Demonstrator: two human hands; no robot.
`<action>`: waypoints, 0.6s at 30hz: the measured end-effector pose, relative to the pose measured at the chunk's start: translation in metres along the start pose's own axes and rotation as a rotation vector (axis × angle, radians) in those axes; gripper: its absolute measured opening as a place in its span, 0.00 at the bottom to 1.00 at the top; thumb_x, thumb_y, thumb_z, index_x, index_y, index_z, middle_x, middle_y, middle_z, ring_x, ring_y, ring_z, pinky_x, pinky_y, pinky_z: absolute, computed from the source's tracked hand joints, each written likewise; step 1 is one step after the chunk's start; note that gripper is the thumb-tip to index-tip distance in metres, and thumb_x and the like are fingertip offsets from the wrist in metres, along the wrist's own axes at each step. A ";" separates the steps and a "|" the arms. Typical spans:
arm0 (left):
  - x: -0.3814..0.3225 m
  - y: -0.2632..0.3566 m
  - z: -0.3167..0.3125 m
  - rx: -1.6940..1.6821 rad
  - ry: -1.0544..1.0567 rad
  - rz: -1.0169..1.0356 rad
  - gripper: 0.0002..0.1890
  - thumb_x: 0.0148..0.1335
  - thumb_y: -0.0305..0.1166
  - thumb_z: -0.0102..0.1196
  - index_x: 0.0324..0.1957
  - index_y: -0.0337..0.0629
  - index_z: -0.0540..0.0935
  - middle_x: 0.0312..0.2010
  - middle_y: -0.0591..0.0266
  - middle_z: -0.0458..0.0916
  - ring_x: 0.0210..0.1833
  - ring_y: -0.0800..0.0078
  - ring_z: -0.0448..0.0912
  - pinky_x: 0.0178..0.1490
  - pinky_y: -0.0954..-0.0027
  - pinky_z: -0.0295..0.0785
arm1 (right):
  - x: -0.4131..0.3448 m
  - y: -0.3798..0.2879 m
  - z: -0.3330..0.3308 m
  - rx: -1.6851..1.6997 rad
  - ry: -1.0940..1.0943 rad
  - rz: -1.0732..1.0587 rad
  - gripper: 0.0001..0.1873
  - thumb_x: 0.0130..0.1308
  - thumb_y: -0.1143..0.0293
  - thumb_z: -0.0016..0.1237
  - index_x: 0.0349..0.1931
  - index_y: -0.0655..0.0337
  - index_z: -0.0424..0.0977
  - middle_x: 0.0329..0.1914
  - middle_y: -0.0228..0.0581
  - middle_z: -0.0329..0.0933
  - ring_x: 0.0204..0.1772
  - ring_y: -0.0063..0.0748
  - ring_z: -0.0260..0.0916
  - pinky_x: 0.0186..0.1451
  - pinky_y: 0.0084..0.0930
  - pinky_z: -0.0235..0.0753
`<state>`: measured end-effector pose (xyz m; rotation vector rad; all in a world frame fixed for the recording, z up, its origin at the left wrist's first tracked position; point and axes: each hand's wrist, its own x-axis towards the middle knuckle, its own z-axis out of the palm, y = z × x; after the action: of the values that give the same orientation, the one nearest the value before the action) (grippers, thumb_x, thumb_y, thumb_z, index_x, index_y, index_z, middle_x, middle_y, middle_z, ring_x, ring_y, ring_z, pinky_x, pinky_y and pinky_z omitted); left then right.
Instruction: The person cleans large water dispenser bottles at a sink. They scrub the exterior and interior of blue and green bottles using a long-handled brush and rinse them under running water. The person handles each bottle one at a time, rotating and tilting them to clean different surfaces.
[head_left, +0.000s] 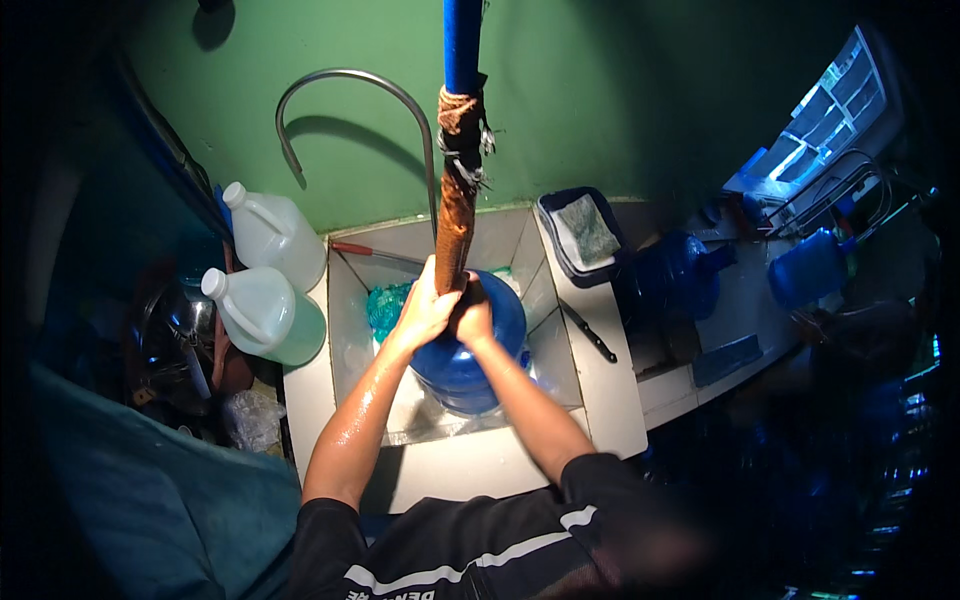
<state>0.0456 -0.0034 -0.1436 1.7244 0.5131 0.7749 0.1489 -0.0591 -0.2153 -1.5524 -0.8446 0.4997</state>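
Observation:
A large blue plastic water bottle (465, 382) stands in a tiled sink basin (360, 330). Over its top comes down a blue pole (461, 45), whose lower part is a brown wrapped section (454, 225) bound with cord and dark strips. My left hand (426, 311) closes around the low end of that section from the left. From the right, my right hand (472, 311) is closed at the same end; its fingertips and the bottle's neck are hidden. Green netting (388, 304) lies left of the bottle, and a red-handled tool (352, 248) rests across the basin's back left corner.
Two white-capped jugs (277, 232) (274, 315) stand left of the basin. On the right ledge are a dark container with a scouring pad (590, 229) and a black-handled knife (596, 337). A curved metal pipe (352, 73) rises behind. More blue bottles (810, 270) are at right.

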 end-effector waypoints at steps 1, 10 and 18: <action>0.000 -0.003 0.001 0.006 0.020 -0.031 0.18 0.60 0.31 0.54 0.52 0.37 0.73 0.44 0.59 0.79 0.50 0.68 0.78 0.58 0.65 0.72 | 0.005 0.002 -0.002 0.038 -0.050 -0.067 0.30 0.52 0.63 0.67 0.55 0.60 0.73 0.47 0.47 0.82 0.52 0.36 0.79 0.56 0.34 0.78; 0.006 -0.005 -0.013 0.000 -0.101 -0.079 0.26 0.59 0.30 0.59 0.59 0.39 0.70 0.49 0.59 0.79 0.53 0.70 0.77 0.60 0.64 0.72 | 0.007 0.013 -0.006 -0.092 -0.394 -0.080 0.32 0.51 0.61 0.69 0.57 0.59 0.73 0.51 0.44 0.82 0.54 0.38 0.80 0.57 0.36 0.78; 0.034 0.077 -0.047 0.030 -0.099 0.161 0.39 0.53 0.38 0.74 0.64 0.39 0.68 0.57 0.56 0.75 0.63 0.68 0.71 0.70 0.63 0.63 | 0.063 -0.123 -0.050 0.112 -0.433 -0.217 0.19 0.51 0.63 0.69 0.36 0.64 0.76 0.29 0.27 0.75 0.33 0.23 0.71 0.39 0.26 0.75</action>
<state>0.0319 0.0297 -0.0546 1.8383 0.3227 0.7936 0.1978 -0.0454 -0.0775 -1.2478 -1.2769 0.7238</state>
